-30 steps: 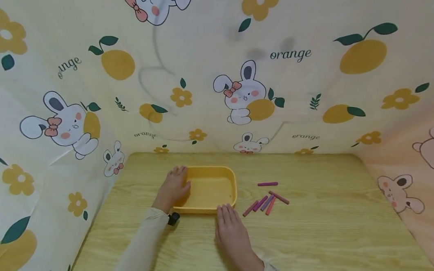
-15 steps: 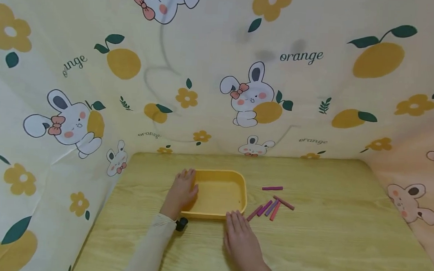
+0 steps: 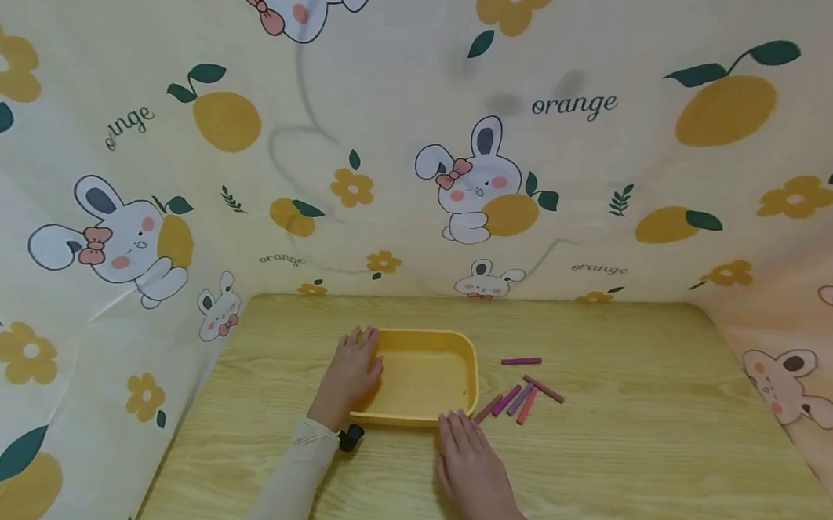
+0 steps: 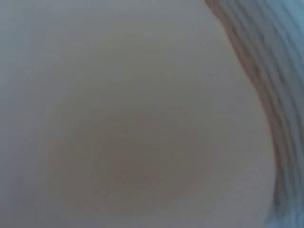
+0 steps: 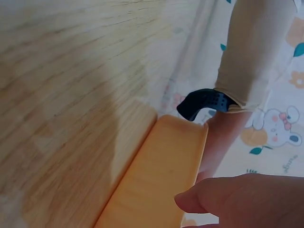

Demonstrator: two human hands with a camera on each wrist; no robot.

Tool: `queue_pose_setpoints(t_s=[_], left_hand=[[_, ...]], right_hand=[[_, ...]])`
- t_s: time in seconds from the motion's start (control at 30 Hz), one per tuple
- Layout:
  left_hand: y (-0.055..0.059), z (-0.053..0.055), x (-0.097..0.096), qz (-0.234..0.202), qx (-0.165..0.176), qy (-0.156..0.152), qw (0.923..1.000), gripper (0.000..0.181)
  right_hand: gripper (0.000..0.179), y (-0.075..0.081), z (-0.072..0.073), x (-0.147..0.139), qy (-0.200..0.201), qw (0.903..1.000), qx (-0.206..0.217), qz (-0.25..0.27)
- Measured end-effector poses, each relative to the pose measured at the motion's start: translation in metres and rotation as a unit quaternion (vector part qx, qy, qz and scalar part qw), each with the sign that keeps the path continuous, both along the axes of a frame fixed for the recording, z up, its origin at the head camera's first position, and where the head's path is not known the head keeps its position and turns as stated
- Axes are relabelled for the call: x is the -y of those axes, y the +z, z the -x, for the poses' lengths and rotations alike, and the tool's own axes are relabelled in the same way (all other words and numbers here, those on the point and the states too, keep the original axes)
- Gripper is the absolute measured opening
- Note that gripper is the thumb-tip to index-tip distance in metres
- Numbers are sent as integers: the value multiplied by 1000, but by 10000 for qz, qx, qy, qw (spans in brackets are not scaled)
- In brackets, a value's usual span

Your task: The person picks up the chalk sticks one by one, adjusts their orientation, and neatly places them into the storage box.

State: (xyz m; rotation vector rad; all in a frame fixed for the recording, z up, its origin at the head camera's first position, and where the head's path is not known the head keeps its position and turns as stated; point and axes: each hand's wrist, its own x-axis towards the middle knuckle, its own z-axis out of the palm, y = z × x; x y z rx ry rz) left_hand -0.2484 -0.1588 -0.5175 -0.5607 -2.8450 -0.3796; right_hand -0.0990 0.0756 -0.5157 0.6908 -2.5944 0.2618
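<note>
A shallow yellow plastic tray (image 3: 420, 382) lies on the table in the head view. My left hand (image 3: 347, 374) grips its left side, with the thumb over the rim and the fingers along the far left corner. My right hand (image 3: 476, 471) lies palm down at the near right corner, its straight fingers touching the front wall. In the right wrist view the thumb (image 5: 194, 197) is right at the rim of the tray (image 5: 156, 166). The left wrist view is almost wholly a blurred close surface.
Several pink and purple crayon-like sticks (image 3: 522, 403) lie close to the tray's right side. One purple stick (image 3: 521, 361) lies apart behind them. A black wrist piece (image 3: 351, 437) sits at the left cuff. A rabbit-and-orange printed sheet (image 3: 569, 182) walls the wooden table (image 3: 627, 428).
The tray has slid a little to the right and towards me, closer to the sticks, with both hands moving along with it. The head view has also shifted slightly.
</note>
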Motion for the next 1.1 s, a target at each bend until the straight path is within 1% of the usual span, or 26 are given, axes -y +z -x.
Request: queue_pose_setpoints(t_s=[0.1,0.23,0.33,0.4,0.63,0.83,1.0,1.1], left_hand=[[-2,0,-2,-10,7,18,10000,51],[-4,0,-3,-39,-295,-11,9996,46],[-4,0,-2,-158,-512,2,9986,42],[-4,0,-1,-251,-537,25,9982,41],[-3,0,-2,-512,-282,32,9983,44],[1,-3,0,-1003,20,50,9949,43],[1,-2,5,-1182,265,0,9926,44],[3,-1,7,-1268,346,-49,9913,45]], right_hand=[[50,-1,-1,-4,37,10000,-89,16],[49,1,-1,-7,93,9998,-162,24],[46,4,0,-6,107,9999,-75,-13],[45,8,1,-4,71,9999,42,-103],[43,14,1,-3,-92,9987,421,-271],[43,18,4,-4,-48,9963,800,-311],[41,23,6,-5,35,9950,915,-404],[38,27,9,-8,150,9954,871,-378]])
